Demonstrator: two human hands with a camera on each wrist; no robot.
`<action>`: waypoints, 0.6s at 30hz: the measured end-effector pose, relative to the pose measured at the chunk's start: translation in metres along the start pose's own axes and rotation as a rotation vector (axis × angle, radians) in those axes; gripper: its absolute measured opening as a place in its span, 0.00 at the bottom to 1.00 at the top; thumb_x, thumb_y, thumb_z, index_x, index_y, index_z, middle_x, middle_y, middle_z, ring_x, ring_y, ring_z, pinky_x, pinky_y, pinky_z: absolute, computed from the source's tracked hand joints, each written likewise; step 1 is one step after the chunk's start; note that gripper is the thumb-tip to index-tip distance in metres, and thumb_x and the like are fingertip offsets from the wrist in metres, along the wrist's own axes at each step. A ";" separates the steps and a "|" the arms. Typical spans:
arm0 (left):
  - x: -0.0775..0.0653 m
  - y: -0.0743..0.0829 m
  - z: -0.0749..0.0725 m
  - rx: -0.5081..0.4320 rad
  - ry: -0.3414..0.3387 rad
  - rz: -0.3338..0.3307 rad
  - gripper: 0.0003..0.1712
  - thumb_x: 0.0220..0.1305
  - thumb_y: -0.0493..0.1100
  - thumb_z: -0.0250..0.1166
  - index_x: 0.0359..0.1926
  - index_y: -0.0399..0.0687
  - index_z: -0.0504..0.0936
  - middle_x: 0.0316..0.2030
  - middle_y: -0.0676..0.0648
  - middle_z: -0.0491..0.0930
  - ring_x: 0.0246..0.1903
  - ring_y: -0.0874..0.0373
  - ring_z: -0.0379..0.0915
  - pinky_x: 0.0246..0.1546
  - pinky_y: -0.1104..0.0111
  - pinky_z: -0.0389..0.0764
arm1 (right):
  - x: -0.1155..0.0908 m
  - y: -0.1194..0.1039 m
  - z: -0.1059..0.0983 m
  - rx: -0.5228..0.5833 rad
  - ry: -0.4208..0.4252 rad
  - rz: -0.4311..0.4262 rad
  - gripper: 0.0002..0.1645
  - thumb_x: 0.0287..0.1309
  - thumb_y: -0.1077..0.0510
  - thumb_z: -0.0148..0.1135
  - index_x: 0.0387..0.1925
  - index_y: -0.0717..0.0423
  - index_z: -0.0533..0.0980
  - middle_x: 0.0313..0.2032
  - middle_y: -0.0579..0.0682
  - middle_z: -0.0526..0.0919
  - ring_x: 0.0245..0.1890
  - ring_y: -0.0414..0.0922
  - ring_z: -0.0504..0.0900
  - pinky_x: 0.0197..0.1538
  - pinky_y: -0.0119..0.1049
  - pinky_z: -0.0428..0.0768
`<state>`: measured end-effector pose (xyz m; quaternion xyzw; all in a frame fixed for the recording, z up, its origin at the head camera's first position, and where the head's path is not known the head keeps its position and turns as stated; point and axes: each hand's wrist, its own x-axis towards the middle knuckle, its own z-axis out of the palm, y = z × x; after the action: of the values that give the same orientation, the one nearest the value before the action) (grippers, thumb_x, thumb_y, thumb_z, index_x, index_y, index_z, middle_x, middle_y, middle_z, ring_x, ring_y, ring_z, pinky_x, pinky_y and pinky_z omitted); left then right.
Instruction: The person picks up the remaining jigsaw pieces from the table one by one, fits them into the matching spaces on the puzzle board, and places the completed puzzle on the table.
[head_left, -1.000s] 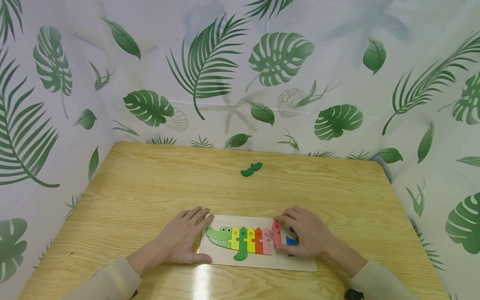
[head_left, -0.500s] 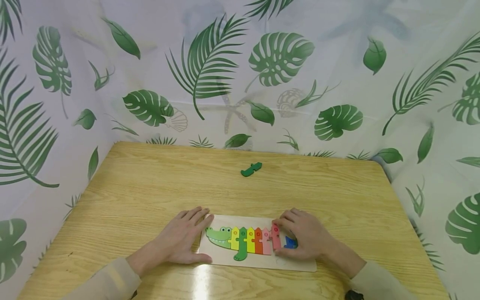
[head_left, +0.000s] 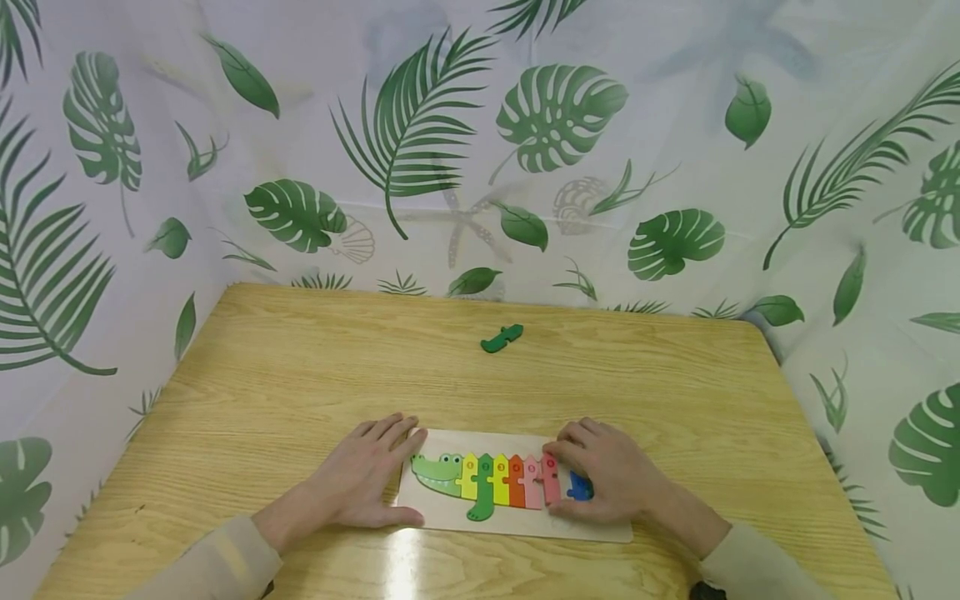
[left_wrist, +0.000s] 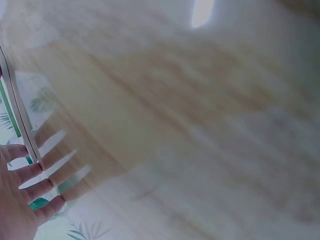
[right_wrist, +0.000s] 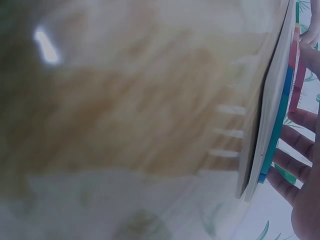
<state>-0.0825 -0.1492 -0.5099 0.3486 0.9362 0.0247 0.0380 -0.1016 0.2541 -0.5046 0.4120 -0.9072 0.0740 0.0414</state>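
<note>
A crocodile puzzle board [head_left: 525, 522] lies near the table's front, its green head [head_left: 437, 475] at the left. Numbered yellow, green, orange and pale pink pieces follow in a row behind the head. My right hand [head_left: 621, 473] pinches a pinkish-red puzzle piece [head_left: 552, 479] between thumb and fingertip, just beside the pale pink piece [head_left: 533, 487]. In the right wrist view this red piece [right_wrist: 299, 82] stands tilted over the board. Part of a blue piece [head_left: 580, 486] shows under my right hand, which hides the tail end. My left hand [head_left: 367, 475], fingers spread, touches the board's left end.
A dark green puzzle piece [head_left: 502, 338] lies alone toward the back of the wooden table [head_left: 337, 358]. A leaf-patterned cloth [head_left: 465, 167] rises behind the table and along both sides.
My right hand has shifted the pinkish-red piece slightly left, nearer the pale pink one. My left hand and the dark green piece have stayed in place.
</note>
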 end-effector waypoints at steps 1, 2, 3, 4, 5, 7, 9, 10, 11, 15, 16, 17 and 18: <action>0.000 0.000 0.000 -0.002 -0.001 0.000 0.66 0.57 0.90 0.51 0.81 0.48 0.63 0.79 0.39 0.66 0.77 0.40 0.65 0.73 0.46 0.73 | 0.000 0.000 0.000 -0.003 -0.005 0.001 0.41 0.57 0.19 0.63 0.58 0.41 0.83 0.49 0.40 0.82 0.47 0.38 0.75 0.48 0.37 0.82; 0.000 0.000 0.000 -0.003 -0.002 -0.001 0.66 0.57 0.90 0.50 0.81 0.48 0.63 0.79 0.39 0.66 0.77 0.40 0.65 0.73 0.46 0.73 | 0.000 -0.001 -0.001 -0.006 -0.012 0.004 0.41 0.57 0.18 0.62 0.58 0.41 0.83 0.49 0.40 0.81 0.47 0.38 0.75 0.48 0.37 0.82; 0.000 0.000 0.000 -0.004 -0.003 -0.001 0.66 0.57 0.90 0.51 0.81 0.48 0.63 0.79 0.39 0.66 0.77 0.40 0.65 0.73 0.46 0.73 | 0.000 -0.001 -0.001 -0.006 -0.016 0.007 0.42 0.57 0.18 0.62 0.58 0.41 0.83 0.49 0.40 0.81 0.47 0.38 0.75 0.49 0.38 0.82; 0.000 0.000 0.000 -0.005 -0.003 -0.002 0.66 0.57 0.90 0.51 0.81 0.48 0.63 0.79 0.39 0.65 0.77 0.40 0.65 0.73 0.46 0.73 | 0.000 -0.002 0.000 -0.005 -0.021 0.010 0.42 0.57 0.18 0.61 0.58 0.41 0.83 0.49 0.40 0.81 0.47 0.38 0.75 0.49 0.38 0.82; 0.000 0.000 0.000 -0.004 -0.003 -0.003 0.66 0.57 0.90 0.50 0.81 0.48 0.63 0.79 0.39 0.65 0.77 0.40 0.65 0.74 0.46 0.73 | 0.000 -0.002 0.000 -0.006 -0.025 0.014 0.42 0.56 0.17 0.61 0.58 0.41 0.83 0.49 0.40 0.81 0.47 0.38 0.75 0.49 0.38 0.82; 0.000 0.000 0.000 -0.004 -0.003 -0.005 0.66 0.57 0.90 0.50 0.81 0.48 0.63 0.79 0.39 0.65 0.77 0.40 0.65 0.74 0.46 0.73 | 0.000 -0.003 0.000 -0.007 -0.031 0.021 0.43 0.56 0.17 0.61 0.58 0.41 0.83 0.49 0.40 0.81 0.48 0.38 0.75 0.49 0.38 0.82; 0.000 0.000 0.000 -0.002 -0.002 -0.005 0.66 0.57 0.90 0.51 0.81 0.48 0.63 0.79 0.39 0.65 0.77 0.40 0.65 0.74 0.46 0.73 | 0.000 -0.003 0.001 -0.012 -0.031 0.023 0.43 0.56 0.17 0.61 0.58 0.41 0.83 0.49 0.40 0.81 0.48 0.38 0.75 0.49 0.37 0.82; 0.000 0.000 0.000 0.001 -0.001 -0.005 0.66 0.57 0.90 0.50 0.81 0.48 0.63 0.79 0.39 0.65 0.77 0.40 0.65 0.74 0.46 0.73 | 0.000 -0.003 0.002 -0.016 -0.031 0.024 0.43 0.56 0.16 0.60 0.58 0.40 0.83 0.49 0.40 0.81 0.48 0.38 0.74 0.49 0.37 0.82; 0.000 0.000 0.000 0.003 -0.002 -0.005 0.66 0.57 0.90 0.50 0.81 0.49 0.63 0.79 0.39 0.65 0.77 0.40 0.65 0.74 0.46 0.73 | 0.000 -0.003 0.002 -0.020 -0.032 0.024 0.43 0.56 0.16 0.60 0.58 0.40 0.83 0.49 0.40 0.80 0.48 0.38 0.74 0.49 0.37 0.81; 0.000 0.000 0.000 0.006 -0.004 -0.003 0.66 0.57 0.90 0.51 0.81 0.49 0.63 0.79 0.39 0.65 0.77 0.40 0.65 0.73 0.46 0.73 | 0.000 -0.004 0.001 -0.026 -0.031 0.022 0.43 0.55 0.16 0.61 0.57 0.40 0.83 0.48 0.40 0.80 0.47 0.39 0.74 0.48 0.37 0.81; 0.000 0.000 -0.001 0.006 -0.004 -0.002 0.66 0.57 0.90 0.51 0.81 0.49 0.63 0.79 0.39 0.65 0.77 0.40 0.65 0.73 0.46 0.73 | 0.000 -0.005 0.001 -0.027 -0.031 0.022 0.43 0.55 0.16 0.61 0.57 0.40 0.83 0.48 0.40 0.80 0.46 0.39 0.74 0.48 0.38 0.81; 0.000 0.000 -0.001 0.006 -0.003 -0.001 0.66 0.57 0.90 0.51 0.81 0.48 0.63 0.79 0.39 0.65 0.77 0.40 0.65 0.73 0.46 0.73 | 0.000 -0.005 0.001 -0.028 -0.031 0.022 0.43 0.55 0.16 0.61 0.57 0.40 0.83 0.48 0.41 0.80 0.47 0.39 0.74 0.48 0.38 0.81; 0.000 0.000 -0.001 0.006 -0.002 0.000 0.66 0.57 0.90 0.51 0.81 0.48 0.63 0.79 0.39 0.66 0.77 0.40 0.65 0.73 0.46 0.73 | 0.000 -0.005 0.001 -0.029 -0.030 0.021 0.43 0.55 0.16 0.61 0.57 0.40 0.83 0.48 0.41 0.80 0.47 0.39 0.74 0.49 0.38 0.81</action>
<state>-0.0828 -0.1488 -0.5092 0.3488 0.9362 0.0215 0.0380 -0.0980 0.2504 -0.5052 0.4027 -0.9131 0.0553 0.0331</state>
